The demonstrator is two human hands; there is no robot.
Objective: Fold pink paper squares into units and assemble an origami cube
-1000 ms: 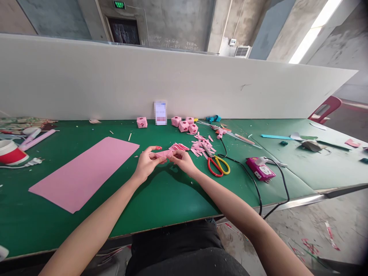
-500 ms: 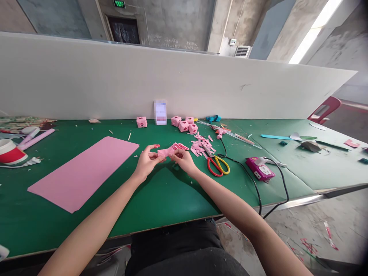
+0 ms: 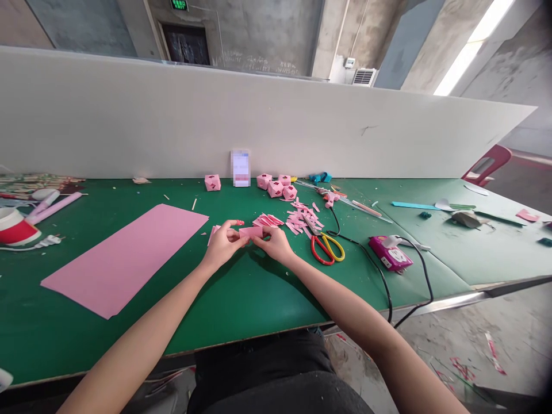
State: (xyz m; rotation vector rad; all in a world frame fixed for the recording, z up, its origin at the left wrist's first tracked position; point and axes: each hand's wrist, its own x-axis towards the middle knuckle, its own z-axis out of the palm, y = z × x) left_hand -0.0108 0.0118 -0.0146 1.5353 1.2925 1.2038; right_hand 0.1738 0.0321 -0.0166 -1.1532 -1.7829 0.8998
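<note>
A small pink paper piece [image 3: 250, 232] is stretched between my two hands, just above the green table. My left hand [image 3: 224, 241] pinches its left end, with the index finger lifted and something red about that fingertip. My right hand [image 3: 275, 242] pinches the right end between thumb and fingers. Behind the hands lies a pile of folded pink paper strips [image 3: 268, 221]. Partly hidden behind my left hand is another bit of pink paper [image 3: 212, 233]. Loose pink paper scraps [image 3: 302, 218] lie to the right, beside scissors [image 3: 326, 248] with red and yellow handles.
A large pink paper sheet [image 3: 129, 259] lies at left. Pink paper cubes [image 3: 276, 188] and a phone [image 3: 240, 169] stand at the back. To the right are a pink glue gun [image 3: 331, 198], its black cord and a purple power socket [image 3: 390, 253]. A paper cup [image 3: 17, 227] stands far left.
Both hands have shifted slightly, and the held paper now lies straighter between them. More of the strip pile and a pink piece behind my left hand now show.
</note>
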